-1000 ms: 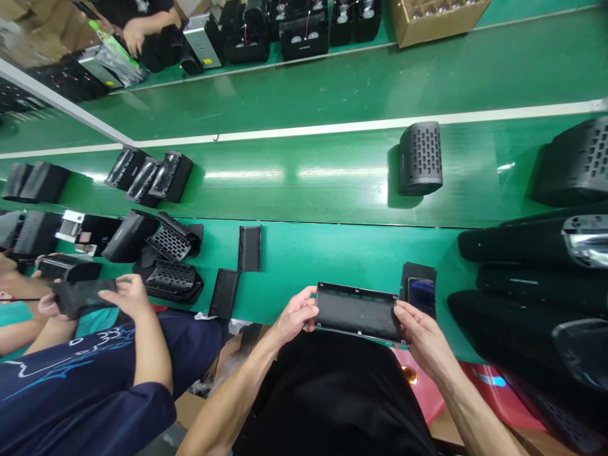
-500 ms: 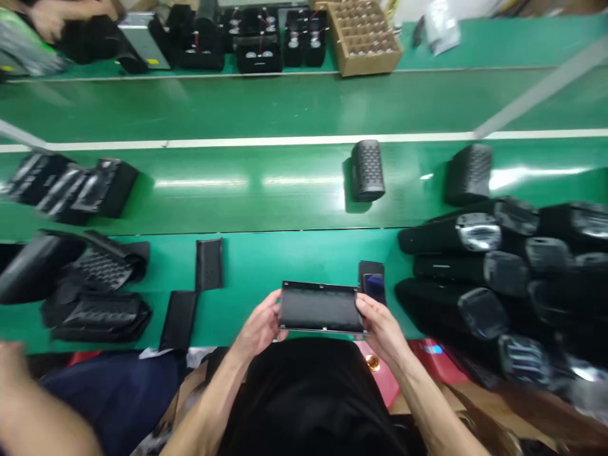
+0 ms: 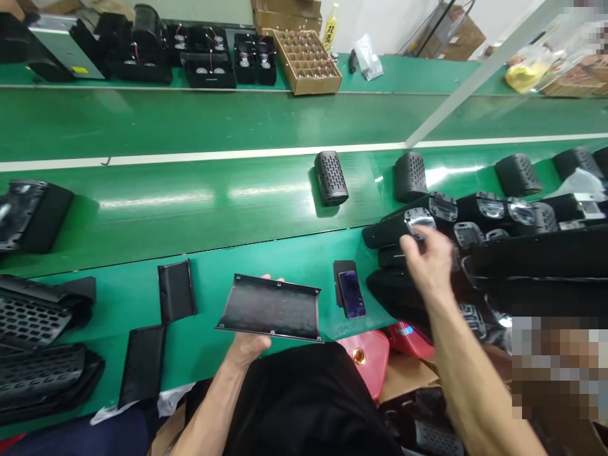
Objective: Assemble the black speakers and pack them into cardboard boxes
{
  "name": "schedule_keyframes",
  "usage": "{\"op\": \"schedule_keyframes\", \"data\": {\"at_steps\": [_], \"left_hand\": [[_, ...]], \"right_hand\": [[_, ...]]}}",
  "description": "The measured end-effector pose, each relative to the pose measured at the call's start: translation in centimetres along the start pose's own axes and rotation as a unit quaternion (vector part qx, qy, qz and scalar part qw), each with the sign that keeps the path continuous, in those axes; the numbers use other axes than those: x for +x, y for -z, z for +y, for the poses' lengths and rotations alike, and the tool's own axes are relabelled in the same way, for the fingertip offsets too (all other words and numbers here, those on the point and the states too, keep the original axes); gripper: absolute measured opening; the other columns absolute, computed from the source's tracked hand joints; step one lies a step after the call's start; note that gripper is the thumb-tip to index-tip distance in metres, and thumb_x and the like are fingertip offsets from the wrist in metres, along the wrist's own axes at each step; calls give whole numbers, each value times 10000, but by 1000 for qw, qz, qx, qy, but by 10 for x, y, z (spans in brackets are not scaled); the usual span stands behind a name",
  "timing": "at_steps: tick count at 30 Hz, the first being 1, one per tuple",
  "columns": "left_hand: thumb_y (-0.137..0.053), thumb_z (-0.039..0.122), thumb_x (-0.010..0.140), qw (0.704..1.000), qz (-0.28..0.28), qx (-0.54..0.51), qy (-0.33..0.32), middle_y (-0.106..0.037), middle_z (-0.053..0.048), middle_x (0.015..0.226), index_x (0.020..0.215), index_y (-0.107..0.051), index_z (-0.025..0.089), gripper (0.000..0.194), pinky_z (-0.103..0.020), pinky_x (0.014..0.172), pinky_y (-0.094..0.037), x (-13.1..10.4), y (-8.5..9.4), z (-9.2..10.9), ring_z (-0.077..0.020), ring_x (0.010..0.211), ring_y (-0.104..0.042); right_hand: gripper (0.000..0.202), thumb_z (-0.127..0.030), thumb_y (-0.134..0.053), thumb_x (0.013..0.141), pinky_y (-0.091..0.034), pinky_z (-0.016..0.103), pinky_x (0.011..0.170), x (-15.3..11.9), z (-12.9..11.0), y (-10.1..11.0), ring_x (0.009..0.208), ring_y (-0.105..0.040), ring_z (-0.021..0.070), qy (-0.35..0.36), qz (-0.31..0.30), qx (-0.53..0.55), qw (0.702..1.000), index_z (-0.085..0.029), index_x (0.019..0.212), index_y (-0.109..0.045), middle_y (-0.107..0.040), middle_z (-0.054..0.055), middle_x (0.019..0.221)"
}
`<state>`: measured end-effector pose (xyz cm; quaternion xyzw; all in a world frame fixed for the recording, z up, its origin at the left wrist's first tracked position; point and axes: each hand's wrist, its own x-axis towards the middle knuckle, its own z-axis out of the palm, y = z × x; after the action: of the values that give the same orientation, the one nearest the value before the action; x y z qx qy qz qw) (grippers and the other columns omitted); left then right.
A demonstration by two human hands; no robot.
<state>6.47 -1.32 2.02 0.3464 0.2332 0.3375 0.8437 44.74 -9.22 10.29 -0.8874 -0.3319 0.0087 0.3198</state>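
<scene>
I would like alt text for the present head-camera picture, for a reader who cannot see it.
A person's left hand holds a black panel at a green table, while the open right hand is at a group of black cases; whether it touches them is unclear. A phone lies between panel and cases.

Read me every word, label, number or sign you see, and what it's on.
"双" on the yellow bottle; characters below it too blurred to read.
Yellow sticker on silver case: too small to read.
Pale mark on black housing: too small.
Black panel in left hand: none visible.
</scene>
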Motion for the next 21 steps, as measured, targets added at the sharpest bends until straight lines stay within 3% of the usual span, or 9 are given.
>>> {"op": "schedule_keyframes", "data": {"at_steps": [1, 4, 10, 17, 21], "left_hand": [[-919, 577, 696, 1000, 1, -5, 1, -447, -148, 1652, 1614, -366, 352, 1095, -580, 1209, -406, -2, 4, 3, -406, 1519, -413], [-931, 581, 677, 1000, 19, -14, 12, -447, -157, 1647, 1614, -374, 343, 1116, -582, 1207, -401, -10, 11, 9, -420, 1530, -388], [-953, 627, 617, 997, 32, -63, 20, -473, -156, 1626, 1591, -418, 345, 1147, -607, 1193, -403, -23, 11, 12, -459, 1507, -402], [-959, 640, 588, 993, 29, -110, 15, -529, -148, 1574, 1582, -435, 332, 1165, -583, 1146, -458, -24, 19, 2, -458, 1450, -479], [-951, 649, 591, 993, 44, -113, -7, -537, -157, 1568, 1597, -422, 311, 1186, -577, 1146, -462, -27, 24, 6, -459, 1441, -491]], "right_hand": [[585, -561, -649, 895, -312, 608, 1162, 23, 13, 3, 1382, -450, 426, 7, 28, -86, 996, -113, 1271, -678, -580, 261, 1403], [690, -556, -709, 830, -275, 644, 1147, 57, 41, -4, 1389, -390, 482, 5, -9, -186, 983, -60, 1303, -632, -534, 304, 1387], [618, -488, -788, 721, -388, 590, 1069, 47, 51, -36, 1274, -460, 434, -7, 49, -176, 983, -180, 1226, -607, -426, 234, 1403], [519, -376, -840, 699, -427, 477, 1050, 60, 23, -30, 1271, -478, 375, 41, 7, -131, 990, -175, 1136, -644, -539, 197, 1204], [477, -455, -832, 758, -439, 450, 1036, 54, -19, 7, 1250, -536, 347, 86, 7, -99, 991, -164, 1113, -701, -629, 178, 1123]]}}
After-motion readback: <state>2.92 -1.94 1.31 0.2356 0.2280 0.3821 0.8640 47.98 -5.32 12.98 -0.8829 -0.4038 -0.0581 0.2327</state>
